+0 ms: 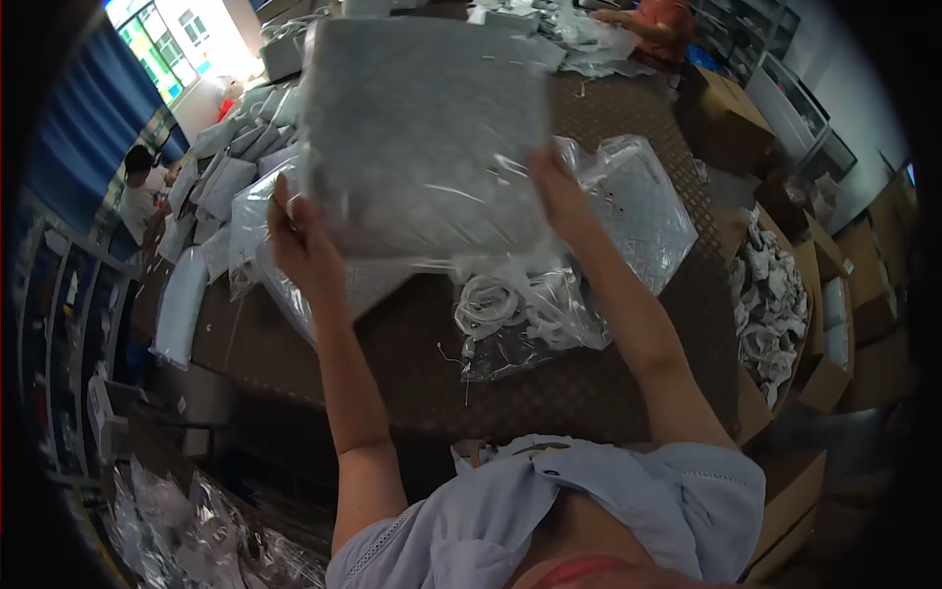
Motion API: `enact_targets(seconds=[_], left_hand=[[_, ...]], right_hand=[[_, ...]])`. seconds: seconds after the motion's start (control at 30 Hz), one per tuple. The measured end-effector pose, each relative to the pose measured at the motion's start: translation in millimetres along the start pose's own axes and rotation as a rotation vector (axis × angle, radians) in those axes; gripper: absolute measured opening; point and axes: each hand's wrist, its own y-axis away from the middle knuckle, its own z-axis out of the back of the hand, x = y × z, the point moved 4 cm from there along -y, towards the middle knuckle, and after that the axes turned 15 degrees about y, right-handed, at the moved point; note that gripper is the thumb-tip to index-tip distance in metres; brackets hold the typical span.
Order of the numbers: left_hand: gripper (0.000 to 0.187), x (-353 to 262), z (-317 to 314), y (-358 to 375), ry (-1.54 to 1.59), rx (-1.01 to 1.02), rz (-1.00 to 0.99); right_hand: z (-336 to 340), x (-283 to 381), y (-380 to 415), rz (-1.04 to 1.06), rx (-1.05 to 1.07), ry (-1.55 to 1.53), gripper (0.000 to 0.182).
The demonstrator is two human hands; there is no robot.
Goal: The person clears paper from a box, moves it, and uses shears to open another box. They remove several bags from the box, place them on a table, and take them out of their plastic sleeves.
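Note:
Raised above the table is a flat grey quilted fabric piece in a clear plastic bag (427,133), blurred by motion. My left hand (302,240) grips its lower left edge, and my right hand (559,191) has hold of its right edge. Below it on the brown table (412,393) lie a clear bag with coiled white straps (491,304) and, to the right, another bagged pale quilted piece (643,216). A further bagged piece (285,285) lies under my left hand, partly hidden by my forearm.
Many folded grey pieces (221,187) are heaped at the table's left. Cardboard boxes stand at right, one full of crumpled white material (770,304). Clear plastic bags (186,520) lie at lower left. A person in red (662,29) works at the far end; another person (147,187) is at left.

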Motion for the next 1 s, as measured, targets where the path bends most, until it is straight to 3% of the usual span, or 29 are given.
enact_targets(seconds=[0.07,0.1,0.13,0.2,0.27,0.33,0.4,0.47,0.53,0.6,0.63,0.73,0.8,0.83,0.9,0.97,1.0], left_hand=[[0.036,23,8,-26,-0.499,0.131,-0.301],[0.036,52,14,-30,-0.939,0.231,-0.313],[0.036,70,11,-26,-0.909,0.259,-0.326],[0.038,122,9,-10,-1.335,0.559,0.054],[0.039,180,31,-2,-1.282,0.498,0.068],[0.041,201,32,-10,-1.310,0.435,0.125],[0.040,221,28,-20,-1.315,0.444,0.124],[0.039,215,6,-18,-1.335,0.451,0.105],[0.035,160,-54,16,-1.024,0.423,-0.119],[0.029,139,-103,64,-0.406,0.514,-0.122],[0.026,122,-124,95,-0.262,0.542,-0.087],[0.025,75,-154,166,-0.034,0.676,0.159],[0.025,64,-141,189,-0.001,0.690,0.237],[0.026,64,-130,198,0.013,0.718,0.287],[0.027,59,-111,206,0.015,0.729,0.320],[0.029,55,-77,211,0.159,0.586,0.798],[0.029,45,-68,211,0.148,0.566,0.792]], right_hand=[[-52,1,-23,0.159,0.083,0.222,0.058],[-67,-16,-30,-0.048,0.206,0.328,0.061],[-82,-44,-30,0.014,0.257,0.346,0.061],[-85,-64,1,0.066,0.295,0.377,0.060],[-65,-30,50,0.442,0.312,0.905,0.058],[-3,-11,80,0.577,0.048,1.219,0.056],[75,-8,92,0.341,-0.108,1.282,0.065],[104,-5,93,0.232,-0.162,1.425,0.071],[116,-8,82,0.126,-0.227,1.549,0.077],[99,-22,51,0.232,-0.036,1.760,0.089],[98,-34,37,0.246,-0.046,1.756,0.089],[99,-67,7,0.474,-0.067,1.846,0.079],[107,-89,2,0.290,0.225,1.943,0.055],[110,-91,6,0.310,0.233,1.926,0.055],[123,-76,18,0.718,0.032,1.675,0.037],[140,-47,39,0.791,-0.003,1.393,0.034],[152,-28,49,0.790,-0.024,1.395,0.031]])
